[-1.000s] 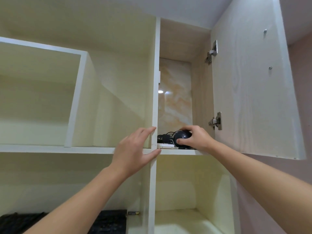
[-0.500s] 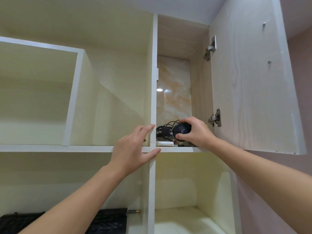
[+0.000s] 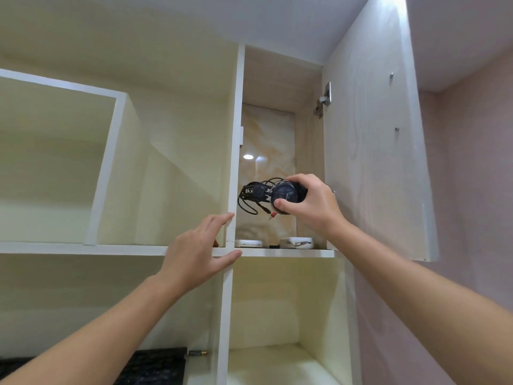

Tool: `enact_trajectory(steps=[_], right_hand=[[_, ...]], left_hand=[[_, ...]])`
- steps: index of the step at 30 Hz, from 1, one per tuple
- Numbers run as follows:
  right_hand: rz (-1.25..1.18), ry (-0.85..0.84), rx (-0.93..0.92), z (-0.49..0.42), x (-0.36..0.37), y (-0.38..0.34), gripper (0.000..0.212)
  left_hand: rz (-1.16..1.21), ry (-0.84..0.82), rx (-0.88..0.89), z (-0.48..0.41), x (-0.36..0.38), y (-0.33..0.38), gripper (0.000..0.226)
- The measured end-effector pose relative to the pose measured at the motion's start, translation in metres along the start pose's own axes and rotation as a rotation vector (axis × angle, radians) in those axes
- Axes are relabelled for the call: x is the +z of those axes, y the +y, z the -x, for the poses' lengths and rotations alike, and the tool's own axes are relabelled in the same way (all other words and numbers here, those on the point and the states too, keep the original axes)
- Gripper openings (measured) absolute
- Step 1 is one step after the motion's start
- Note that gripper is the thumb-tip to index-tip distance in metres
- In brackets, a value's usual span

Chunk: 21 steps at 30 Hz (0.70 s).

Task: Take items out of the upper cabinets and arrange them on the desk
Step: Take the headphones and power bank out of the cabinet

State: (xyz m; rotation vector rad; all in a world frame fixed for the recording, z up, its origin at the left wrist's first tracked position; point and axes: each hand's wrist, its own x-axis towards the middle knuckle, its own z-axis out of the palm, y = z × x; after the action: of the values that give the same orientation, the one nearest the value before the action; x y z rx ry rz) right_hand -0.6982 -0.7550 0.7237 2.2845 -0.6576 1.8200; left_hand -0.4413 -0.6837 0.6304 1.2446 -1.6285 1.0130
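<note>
One round gadget [image 3: 286, 194] with black cables [image 3: 249, 196] is clasped in the right grip [image 3: 313, 207] above the shelf [image 3: 305, 253], while the left grip [image 3: 194, 254], fingers straight, touches the divider [image 3: 236, 134].

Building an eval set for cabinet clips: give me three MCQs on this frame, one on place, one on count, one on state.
1. Where is the dark round device with tangled cables? A upper left compartment; B upper right compartment, held up in the right hand; C lower compartment.
2. How many white boxes lie on the shelf under it? A none; B four; C two.
3. The cabinet door is: A open; B shut; C missing.
Key: B, fingers curl round it clear of the shelf; C, two sit side by side; A, it stands swung out, hinges showing.
</note>
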Motion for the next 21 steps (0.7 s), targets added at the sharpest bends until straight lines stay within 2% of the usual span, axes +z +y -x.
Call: enact_trajectory(steps=[12,21], right_hand=[[-0.066,0.036,-0.070,0.057,-0.060,-0.037,0.042],[-0.127,0.003,-0.039,0.112,-0.092,-0.051,0.045]], left_hand=[[0.056,-0.030,-0.049,0.002,-0.005,0.007,0.071],[0.128,-0.070,-0.106,-0.001,-0.008,0.010,0.073]])
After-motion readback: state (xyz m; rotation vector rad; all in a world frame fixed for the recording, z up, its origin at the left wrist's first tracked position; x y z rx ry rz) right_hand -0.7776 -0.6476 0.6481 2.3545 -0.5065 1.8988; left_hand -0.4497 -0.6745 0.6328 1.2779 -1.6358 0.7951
